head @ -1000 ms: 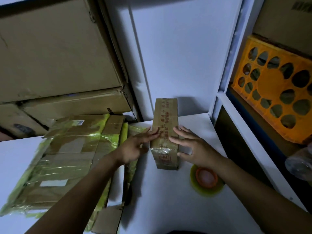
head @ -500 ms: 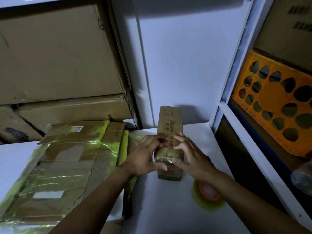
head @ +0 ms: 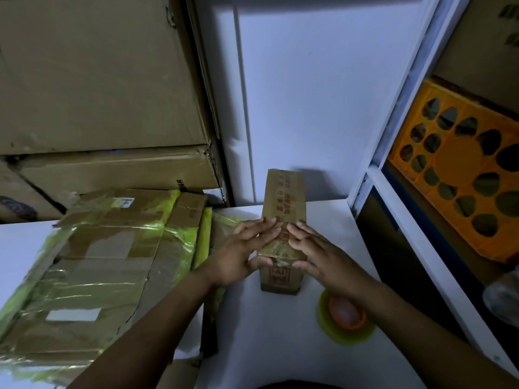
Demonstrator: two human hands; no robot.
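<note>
A long narrow cardboard box [head: 283,192] with red print lies lengthwise on the white table [head: 269,332], its near end wrapped in clear tape. My left hand [head: 241,254] lies on its top from the left, fingers straight and flat, thumb at the near end face. My right hand [head: 320,255] lies on the top from the right, fingers flat, thumb against the near end. The fingertips of both hands almost meet over the box's middle. A roll of yellow-green tape [head: 346,318] with an orange core lies flat under my right wrist.
Flattened cardboard [head: 92,265] wrapped in yellow-green tape is stacked on the table's left. Large brown cartons [head: 92,74] stand piled behind it. A white wall panel [head: 309,94] rises at the back. White shelving on the right holds an orange plastic crate [head: 460,169].
Both hands have settled flatter on the narrow box, fingers now straight on its top instead of curled at the taped end. The view has tilted slightly.
</note>
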